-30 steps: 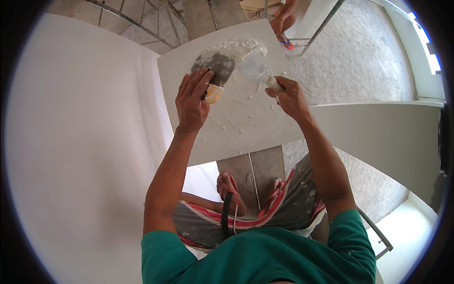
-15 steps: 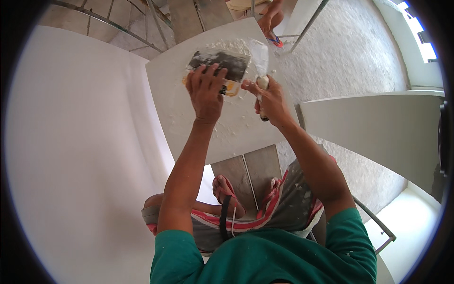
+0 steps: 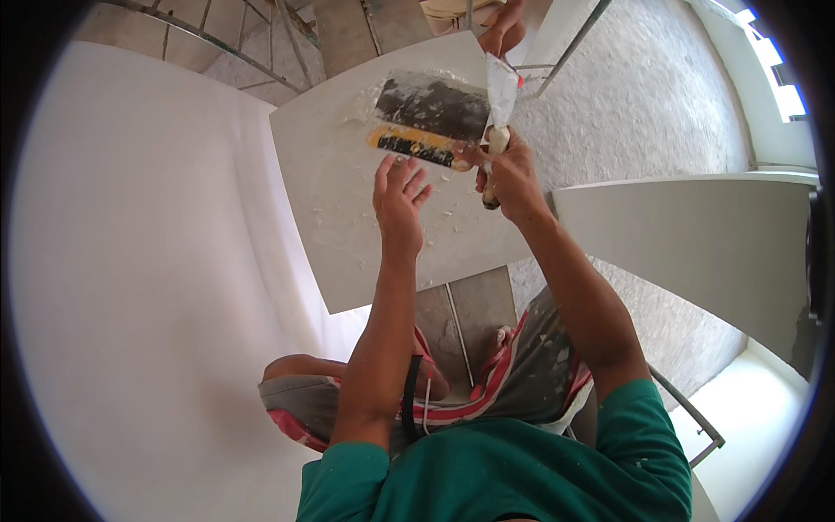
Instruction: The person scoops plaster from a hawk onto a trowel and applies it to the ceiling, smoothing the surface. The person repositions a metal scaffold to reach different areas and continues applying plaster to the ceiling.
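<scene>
My right hand [image 3: 511, 178] is closed around the handle of a putty knife [image 3: 502, 91], whose whitish, smeared blade points away from me. Its thumb and forefinger also pinch the near right corner of a wide filling knife [image 3: 432, 106]. That tool has a dark, paste-spotted blade and a yellow and black grip strip, and hangs tilted over a pale board [image 3: 348, 191]. Just below the strip, my left hand [image 3: 400, 204] is open with its fingers spread. Its fingertips are close to the strip; I cannot tell whether they touch.
White paste crumbs [image 3: 370, 104] lie on the board. A white wall [image 3: 148, 261] rises on the left. Metal railings [image 3: 217, 48] run beyond the board. Another person's hand [image 3: 493, 42] and leg show at the top. A grey panel [image 3: 687, 226] stands at the right.
My left hand has let go of the wide filling knife and drawn back toward me, turning over. The filling knife has moved right, into my right hand's pinch.
</scene>
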The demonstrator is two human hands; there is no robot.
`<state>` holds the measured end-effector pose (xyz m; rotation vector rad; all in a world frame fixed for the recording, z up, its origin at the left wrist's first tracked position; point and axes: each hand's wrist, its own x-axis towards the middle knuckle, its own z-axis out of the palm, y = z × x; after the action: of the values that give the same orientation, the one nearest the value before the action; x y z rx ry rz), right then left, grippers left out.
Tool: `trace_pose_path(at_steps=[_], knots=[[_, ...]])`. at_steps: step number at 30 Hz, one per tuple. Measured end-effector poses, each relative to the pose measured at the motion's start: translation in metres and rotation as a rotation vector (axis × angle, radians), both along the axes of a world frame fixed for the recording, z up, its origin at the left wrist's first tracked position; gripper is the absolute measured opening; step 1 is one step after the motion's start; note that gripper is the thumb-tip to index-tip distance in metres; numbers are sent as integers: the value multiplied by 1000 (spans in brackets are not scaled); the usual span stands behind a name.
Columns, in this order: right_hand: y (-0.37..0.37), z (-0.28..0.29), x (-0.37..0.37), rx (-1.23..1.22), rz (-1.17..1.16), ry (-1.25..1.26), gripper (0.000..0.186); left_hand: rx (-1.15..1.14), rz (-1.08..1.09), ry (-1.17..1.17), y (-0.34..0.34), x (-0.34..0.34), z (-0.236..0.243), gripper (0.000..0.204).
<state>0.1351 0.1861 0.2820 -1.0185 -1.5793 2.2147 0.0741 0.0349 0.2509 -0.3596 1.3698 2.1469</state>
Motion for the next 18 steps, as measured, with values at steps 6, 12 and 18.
trace_pose_path(at_steps=[6, 12, 18], knots=[[-13, 6, 6, 177, 238, -122, 42, 91, 130, 179, 3, -23, -8, 45], [4, 13, 18, 526, 297, -308, 36, -7, 194, 348, -36, -58, 32, 46], [4, 13, 18, 547, 432, -337, 35, -49, 29, 428, -39, -60, 53, 47]])
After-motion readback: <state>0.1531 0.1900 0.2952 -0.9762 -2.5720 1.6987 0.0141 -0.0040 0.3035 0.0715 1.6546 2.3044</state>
